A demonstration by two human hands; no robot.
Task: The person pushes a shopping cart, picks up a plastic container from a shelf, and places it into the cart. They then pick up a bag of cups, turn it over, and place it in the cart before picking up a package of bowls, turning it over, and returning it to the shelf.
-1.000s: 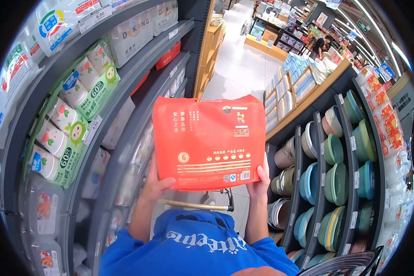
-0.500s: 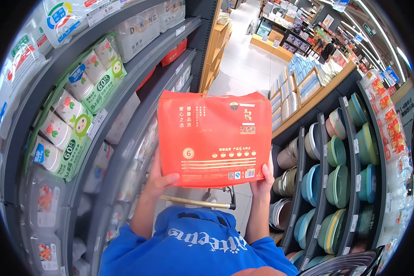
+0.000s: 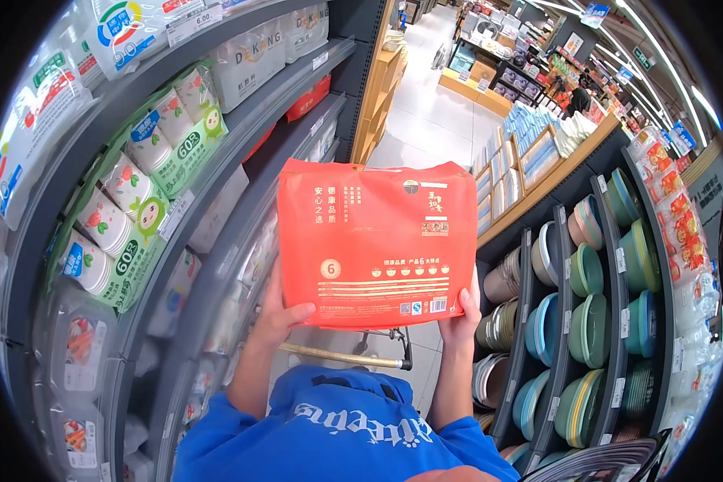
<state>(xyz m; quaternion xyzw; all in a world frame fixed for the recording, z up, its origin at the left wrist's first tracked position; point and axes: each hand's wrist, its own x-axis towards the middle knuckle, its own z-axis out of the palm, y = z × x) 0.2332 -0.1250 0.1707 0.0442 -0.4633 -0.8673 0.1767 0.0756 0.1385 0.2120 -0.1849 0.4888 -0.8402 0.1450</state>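
Observation:
A large red plastic package (image 3: pixel 377 241) with gold and white print is held up in front of my chest. Its printed panel with a QR code and barcode faces me; the contents are hidden. My left hand (image 3: pixel 283 309) grips the lower left corner, thumb on the front and fingers behind. At the lower right corner my right hand (image 3: pixel 462 309) holds it the same way. Below the package, a cart's handle bar (image 3: pixel 345 356) shows, touched by neither hand.
Shelves on the left hold paper cup packs (image 3: pixel 156 161) and clear bags. Racks of plastic basins (image 3: pixel 590 329) line the right side. A wooden stand with folded towels (image 3: pixel 530 136) borders the tiled aisle (image 3: pixel 426 104) ahead. A person in dark clothes (image 3: pixel 579 100) is far off.
The package and both hands keep nearly the same place in view. The shelves and aisle have shifted very slightly as my head moved.

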